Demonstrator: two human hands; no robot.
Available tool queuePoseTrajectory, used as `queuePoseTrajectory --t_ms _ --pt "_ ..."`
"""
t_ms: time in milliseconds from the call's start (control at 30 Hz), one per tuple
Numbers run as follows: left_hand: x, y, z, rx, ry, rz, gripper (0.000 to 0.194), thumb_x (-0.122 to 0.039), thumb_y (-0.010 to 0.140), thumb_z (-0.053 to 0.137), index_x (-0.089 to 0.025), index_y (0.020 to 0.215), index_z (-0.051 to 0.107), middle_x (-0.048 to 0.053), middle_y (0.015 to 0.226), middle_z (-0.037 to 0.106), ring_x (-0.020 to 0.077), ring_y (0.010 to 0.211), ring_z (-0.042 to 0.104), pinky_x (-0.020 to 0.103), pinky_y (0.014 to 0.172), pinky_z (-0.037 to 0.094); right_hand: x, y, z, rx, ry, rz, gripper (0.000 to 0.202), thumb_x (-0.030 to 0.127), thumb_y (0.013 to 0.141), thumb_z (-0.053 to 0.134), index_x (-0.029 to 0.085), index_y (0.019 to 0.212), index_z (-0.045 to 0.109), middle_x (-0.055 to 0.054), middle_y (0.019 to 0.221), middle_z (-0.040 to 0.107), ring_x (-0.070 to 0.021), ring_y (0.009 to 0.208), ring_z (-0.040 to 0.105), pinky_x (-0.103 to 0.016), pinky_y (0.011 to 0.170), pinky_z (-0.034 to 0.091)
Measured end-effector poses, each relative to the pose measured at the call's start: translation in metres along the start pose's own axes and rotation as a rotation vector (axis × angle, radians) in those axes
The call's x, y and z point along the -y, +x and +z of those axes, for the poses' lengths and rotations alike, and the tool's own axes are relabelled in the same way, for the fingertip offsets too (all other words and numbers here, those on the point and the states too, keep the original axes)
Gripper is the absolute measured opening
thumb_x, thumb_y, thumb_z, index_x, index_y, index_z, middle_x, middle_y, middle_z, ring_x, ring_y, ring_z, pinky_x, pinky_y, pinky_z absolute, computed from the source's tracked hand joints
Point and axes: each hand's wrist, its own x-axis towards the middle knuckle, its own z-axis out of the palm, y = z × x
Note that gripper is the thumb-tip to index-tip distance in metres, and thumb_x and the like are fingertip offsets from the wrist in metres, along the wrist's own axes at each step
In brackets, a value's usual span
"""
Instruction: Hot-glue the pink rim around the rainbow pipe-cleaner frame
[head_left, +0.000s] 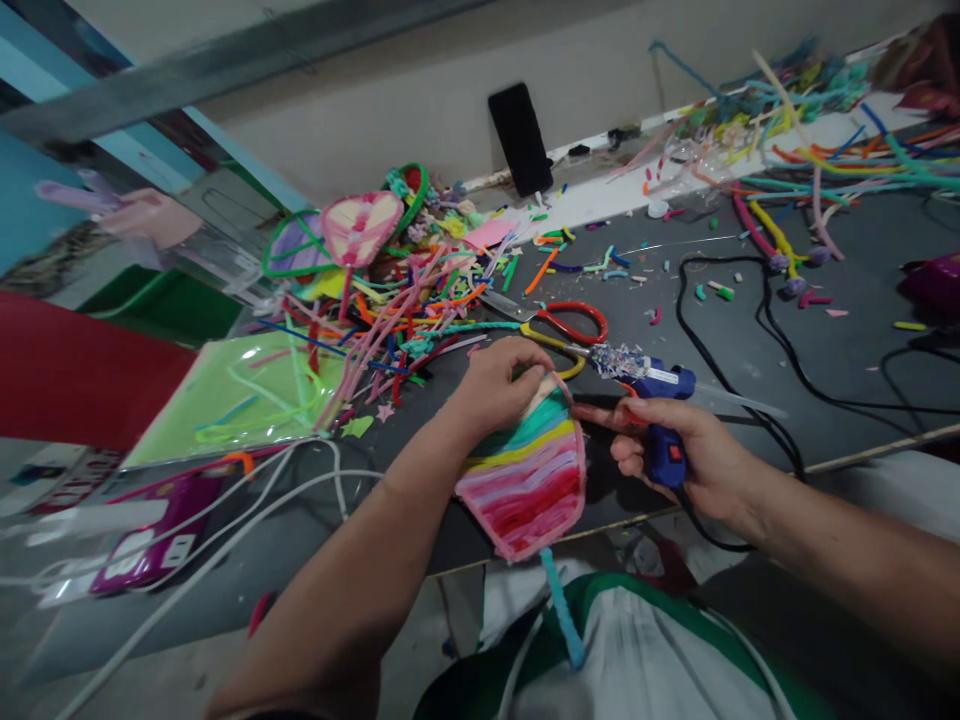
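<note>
My left hand grips the far end of a striped pipe-cleaner fan, its fingers closed on the edge. The fan has pink, lilac, yellow and teal bands, a pink border and a blue stem pointing toward me. Wrapped round the handle of a blue glue gun is my right hand. One of its fingers reaches to the fan's right border. The gun's nozzle points left, and a clump of glittery bits covers its front. Just beyond lie scissors with red and yellow handles.
Loose pipe cleaners and cut scraps heap at the back left, beside finished pink heart pieces. A phone leans on the wall. Black cables loop at right; white cables cross the left. More pipe cleaners lie back right.
</note>
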Motion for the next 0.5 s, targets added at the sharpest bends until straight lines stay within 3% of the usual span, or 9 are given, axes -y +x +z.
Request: queuePoseTrajectory --t_ms 100,333,500 --pt "-0.0001 0.0001 0.0006 0.009 0.024 -0.031 0.016 -0.017 0.075 0.052 -0.017 0.080 0.067 0.003 0.086 0.067 0.0160 0.085 0.060 0.029 0.081 0.045 0.0007 -0.0010 0.0011 0.001 -0.002 0.000 0.018 0.019 0.083 0.052 0.013 0.078 0.068 -0.008 0.066 0.072 -0.0127 0.052 0.067 -0.017 0.050 0.054" --pt "0.0002 0.0002 0.0020 -0.019 0.150 0.039 0.016 -0.022 0.080 0.053 -0.018 0.084 0.068 0.003 0.089 0.069 0.0170 0.088 0.059 0.031 0.083 0.042 0.0022 -0.0035 0.0042 -0.003 -0.001 0.012 0.021 0.019 0.086 0.049 0.012 0.078 0.068 -0.009 0.063 0.072 -0.0131 0.050 0.066 -0.017 0.048 0.054" --pt "-0.0047 -0.0010 -0.0013 0.033 0.205 0.152 0.020 -0.023 0.083 0.053 -0.022 0.093 0.070 0.005 0.098 0.069 0.0195 0.100 0.057 0.034 0.088 0.039 0.0024 -0.0033 0.0062 -0.005 0.023 -0.019 0.023 0.015 0.086 0.047 0.012 0.074 0.066 -0.008 0.063 0.071 -0.0135 0.050 0.066 -0.019 0.048 0.055"
